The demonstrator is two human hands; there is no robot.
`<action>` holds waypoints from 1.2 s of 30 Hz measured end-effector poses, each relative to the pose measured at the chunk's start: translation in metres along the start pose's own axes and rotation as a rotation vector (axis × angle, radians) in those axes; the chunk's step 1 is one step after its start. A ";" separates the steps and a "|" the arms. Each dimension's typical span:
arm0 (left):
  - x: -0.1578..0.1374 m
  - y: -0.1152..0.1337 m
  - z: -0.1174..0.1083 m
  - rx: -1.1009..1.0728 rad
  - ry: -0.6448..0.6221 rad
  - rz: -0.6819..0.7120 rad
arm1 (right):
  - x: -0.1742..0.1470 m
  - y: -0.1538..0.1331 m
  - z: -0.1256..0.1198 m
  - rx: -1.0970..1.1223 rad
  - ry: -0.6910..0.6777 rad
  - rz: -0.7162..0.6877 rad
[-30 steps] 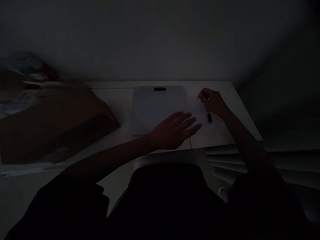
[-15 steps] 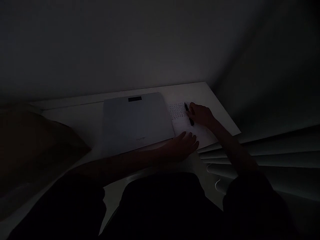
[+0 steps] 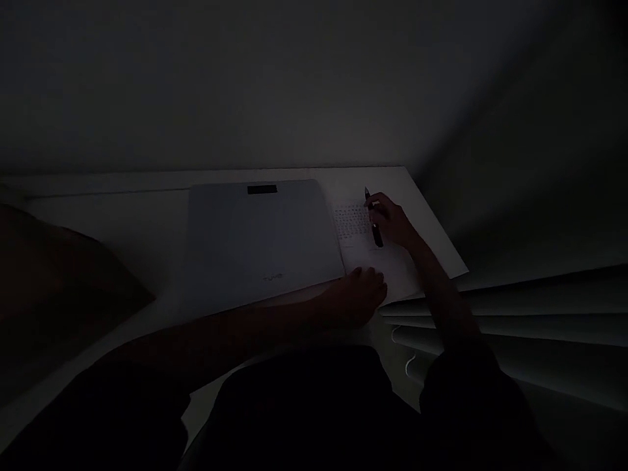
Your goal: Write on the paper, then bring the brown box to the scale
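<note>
The room is very dark. My right hand (image 3: 392, 221) pinches a dark pen (image 3: 377, 235) over a white sheet of paper (image 3: 360, 255) with rows of small dark marks. The pen slants, its pale pointed end toward the far side. By the sheet's near edge rests my left hand (image 3: 360, 294), palm down, its fingers loosely bent and apparently holding nothing. My left forearm lies along the near edge of a flat grey slab (image 3: 260, 235) with rounded corners, a dark rectangle at its far edge and faint lettering near me. Whether it is a closed laptop I cannot tell.
The white tabletop (image 3: 432, 242) meets a wall (image 3: 220, 85) at the back. A large brownish object (image 3: 63, 268) stands on the left, too dark to name. Folds of hanging fabric or blinds (image 3: 530, 314) lie right of the table, with light cords near them.
My left hand's fingers have drawn in and bent more. My right hand still holds the pen, whose pale end now shows farther out past the fingers. The view has shifted slightly.
</note>
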State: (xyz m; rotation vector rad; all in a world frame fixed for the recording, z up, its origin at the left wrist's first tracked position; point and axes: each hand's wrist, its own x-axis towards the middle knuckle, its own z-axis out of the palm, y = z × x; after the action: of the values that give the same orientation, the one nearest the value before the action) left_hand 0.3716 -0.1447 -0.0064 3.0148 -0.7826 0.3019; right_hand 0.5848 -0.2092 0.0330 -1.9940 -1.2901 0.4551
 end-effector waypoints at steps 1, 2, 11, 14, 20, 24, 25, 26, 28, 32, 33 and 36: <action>0.000 0.000 -0.001 -0.003 0.005 -0.005 | 0.003 0.004 0.002 0.157 0.048 0.015; 0.000 0.000 -0.001 -0.008 0.006 -0.007 | 0.006 0.008 0.005 0.308 0.091 0.042; 0.004 0.001 0.003 -0.040 0.006 -0.013 | 0.002 0.018 0.027 0.389 0.369 -0.117; 0.004 0.001 0.004 -0.033 0.018 -0.007 | -0.003 0.019 0.034 0.344 0.370 -0.241; 0.004 0.000 -0.001 -0.038 -0.049 -0.010 | -0.004 0.021 0.040 0.409 0.099 -0.163; 0.003 0.000 0.000 -0.054 -0.041 -0.017 | -0.005 0.020 0.041 0.161 0.221 -0.174; 0.002 0.000 0.001 -0.054 -0.032 -0.019 | -0.006 0.020 0.041 0.134 0.241 -0.163; 0.002 0.000 0.002 -0.055 -0.026 -0.018 | -0.006 0.019 0.042 0.122 0.250 -0.148; 0.002 0.000 0.004 -0.062 -0.023 -0.017 | -0.006 0.019 0.043 0.097 0.240 -0.122; 0.002 -0.001 0.006 -0.069 -0.017 -0.021 | -0.006 0.019 0.045 0.046 0.209 -0.134; 0.002 -0.001 0.006 -0.069 -0.014 -0.022 | -0.006 0.018 0.045 0.047 0.201 -0.131; 0.001 -0.001 0.005 -0.062 -0.011 -0.019 | -0.006 0.018 0.045 0.054 0.177 -0.082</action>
State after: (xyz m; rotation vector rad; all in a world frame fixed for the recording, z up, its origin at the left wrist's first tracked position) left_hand 0.3742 -0.1451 -0.0111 2.9663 -0.7491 0.2557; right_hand 0.5653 -0.2024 -0.0112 -1.8835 -1.2305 0.2648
